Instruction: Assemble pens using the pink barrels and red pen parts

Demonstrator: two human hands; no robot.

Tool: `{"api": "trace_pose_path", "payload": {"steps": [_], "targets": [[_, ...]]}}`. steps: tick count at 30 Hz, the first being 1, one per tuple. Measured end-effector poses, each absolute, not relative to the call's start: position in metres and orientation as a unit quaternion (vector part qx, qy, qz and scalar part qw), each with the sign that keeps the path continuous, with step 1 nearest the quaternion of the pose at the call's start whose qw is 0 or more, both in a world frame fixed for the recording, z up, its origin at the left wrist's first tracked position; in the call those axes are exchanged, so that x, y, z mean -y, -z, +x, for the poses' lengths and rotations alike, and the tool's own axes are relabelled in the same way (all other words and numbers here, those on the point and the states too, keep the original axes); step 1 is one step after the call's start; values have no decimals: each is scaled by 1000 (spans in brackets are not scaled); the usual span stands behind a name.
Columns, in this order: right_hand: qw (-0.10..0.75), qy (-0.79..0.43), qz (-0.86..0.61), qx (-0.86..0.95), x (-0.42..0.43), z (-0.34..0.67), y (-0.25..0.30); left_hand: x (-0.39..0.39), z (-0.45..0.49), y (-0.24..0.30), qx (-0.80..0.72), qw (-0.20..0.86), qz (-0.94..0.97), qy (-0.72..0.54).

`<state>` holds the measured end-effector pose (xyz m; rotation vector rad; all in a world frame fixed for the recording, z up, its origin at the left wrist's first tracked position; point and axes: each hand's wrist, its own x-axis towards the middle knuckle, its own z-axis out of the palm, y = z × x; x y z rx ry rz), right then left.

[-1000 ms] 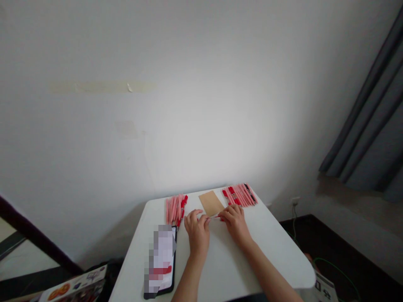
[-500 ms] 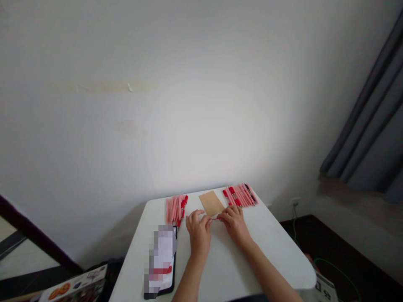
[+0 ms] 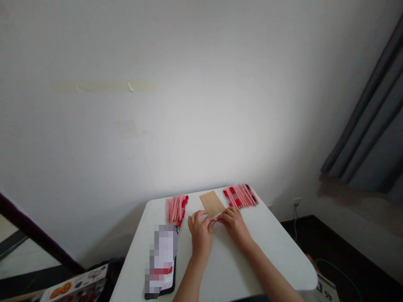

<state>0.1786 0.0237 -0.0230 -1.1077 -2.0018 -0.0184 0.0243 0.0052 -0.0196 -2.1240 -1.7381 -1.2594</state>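
Note:
My left hand [image 3: 200,231] and my right hand [image 3: 233,222] meet at their fingertips over the white table [image 3: 220,268], just in front of a brown card [image 3: 212,203]. Both are pinched on a thin red-and-pink pen [image 3: 215,220] held between them; little of it shows. A row of several pink and red pens [image 3: 176,208] lies to the left of the card. A second row of pens [image 3: 241,195] lies to its right, near the table's far edge.
A dark tablet or phone with a blurred screen [image 3: 161,262] lies at the table's left front. A printed box [image 3: 74,287] sits low at the left. The white wall is close behind the table, grey curtain [image 3: 371,126] at right, cables on the floor.
My hands have drawn closer together, so less of the pen shows between them. The view has shifted slightly.

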Motion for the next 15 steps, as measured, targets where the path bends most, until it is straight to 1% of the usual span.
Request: {"api": "trace_pose_path", "payload": {"steps": [9, 15], "targets": [[391, 22, -483, 783, -29, 180, 31, -7, 23, 20, 573, 40, -702, 421], [381, 7, -477, 792, -27, 181, 28, -7, 22, 20, 574, 40, -695, 431]]}}
